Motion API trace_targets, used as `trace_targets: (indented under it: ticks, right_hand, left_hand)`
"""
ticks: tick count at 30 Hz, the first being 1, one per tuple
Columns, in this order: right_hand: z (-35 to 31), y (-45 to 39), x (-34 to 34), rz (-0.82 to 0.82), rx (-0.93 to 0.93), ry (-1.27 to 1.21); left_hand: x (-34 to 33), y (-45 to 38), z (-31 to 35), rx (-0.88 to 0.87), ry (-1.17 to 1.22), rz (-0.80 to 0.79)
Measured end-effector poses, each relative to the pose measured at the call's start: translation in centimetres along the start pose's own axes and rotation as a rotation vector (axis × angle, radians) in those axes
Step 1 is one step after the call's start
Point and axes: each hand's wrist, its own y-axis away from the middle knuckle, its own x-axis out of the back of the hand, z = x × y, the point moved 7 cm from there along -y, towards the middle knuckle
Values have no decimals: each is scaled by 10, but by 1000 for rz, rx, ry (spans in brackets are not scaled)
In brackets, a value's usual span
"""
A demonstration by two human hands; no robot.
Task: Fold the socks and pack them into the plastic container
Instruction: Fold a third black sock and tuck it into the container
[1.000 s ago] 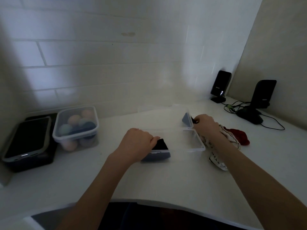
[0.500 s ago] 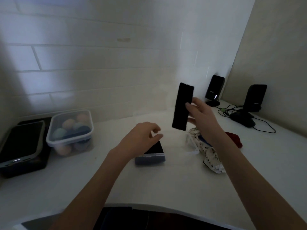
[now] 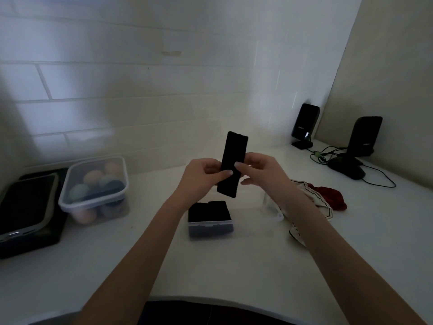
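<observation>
A flat black sock (image 3: 234, 148) stands upright in the air above the white counter. My left hand (image 3: 201, 177) pinches its left edge and my right hand (image 3: 260, 172) pinches its right edge, thumbs across the front. Below them a small clear plastic container (image 3: 210, 227) sits on the counter with dark folded socks in it. A second clear container (image 3: 273, 208) lies to its right, partly behind my right forearm. A white sock with dark trim (image 3: 311, 202) and a red sock (image 3: 332, 198) lie in a heap at the right.
A lidded clear tub (image 3: 93, 184) of coloured balls and a black case (image 3: 25, 207) stand at the left. Two black speakers (image 3: 304, 125) (image 3: 364, 139) with cables stand at the back right. The counter's curved front edge (image 3: 210, 301) is near me.
My right hand took the black sock out of the right container and lifted it. My left hand left the small container and came up to grip the sock too.
</observation>
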Motion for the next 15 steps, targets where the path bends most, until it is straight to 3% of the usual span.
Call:
trace_targets:
  ticks: [6,11,15]
  right_hand:
    - [-8,-6,-1,-19,47,87]
    - [-22,-4,2,18,204,82]
    - [-31,3,2,87,435,300]
  left_hand:
    - [8,-7,10,-129,-172,67]
    - [14,-10,6,-68,-26,143]
    - [6,-13,0,94,244,14]
